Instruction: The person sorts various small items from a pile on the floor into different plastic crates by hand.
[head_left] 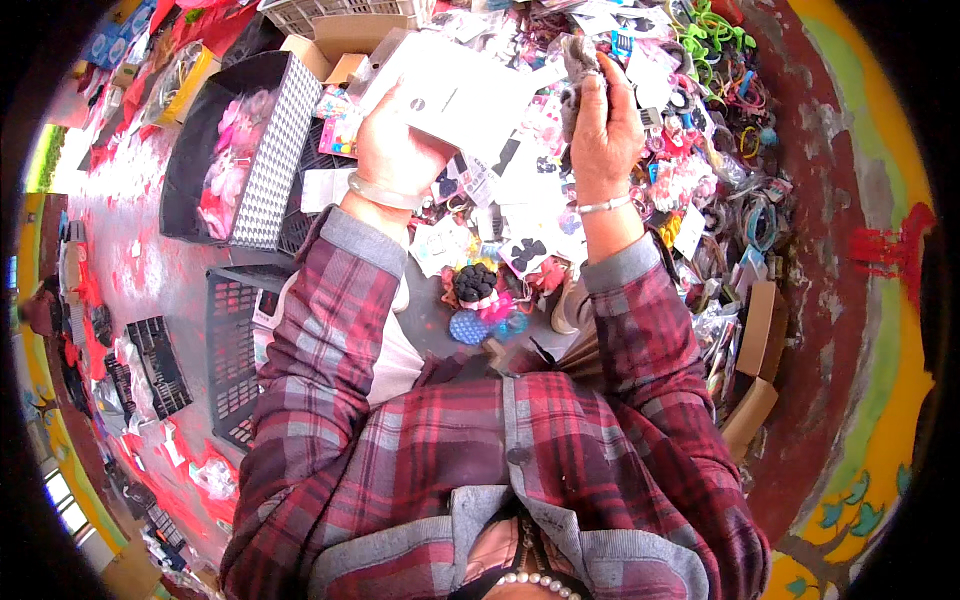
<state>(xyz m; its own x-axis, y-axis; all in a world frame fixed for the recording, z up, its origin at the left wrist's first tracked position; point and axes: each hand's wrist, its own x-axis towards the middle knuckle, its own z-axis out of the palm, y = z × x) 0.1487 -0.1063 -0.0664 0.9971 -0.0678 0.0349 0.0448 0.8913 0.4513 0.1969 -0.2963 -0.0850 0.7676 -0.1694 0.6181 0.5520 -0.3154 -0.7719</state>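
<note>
My left hand (398, 145) is closed on a white rectangular card (465, 100) with a small dark round mark, held above the pile; whether it is a flat card or a thin box is unclear. To the right, my right hand (608, 130) pinches a grey-brown fuzzy piece (577, 62) that looks like soft cloth or fur, its exact kind not plain. Beneath both hands spreads a heap of hair accessories and carded trinkets. A bunch of black hair ties (475, 284) lies between my feet, near a blue dotted piece (468, 327).
At the left stands a black box with a houndstooth side (272, 150), holding pink fluffy items (232, 165). A black plastic crate (232, 350) is beside my left arm. Green hair bands (712, 45) lie far right, with cardboard flaps (762, 328) nearer.
</note>
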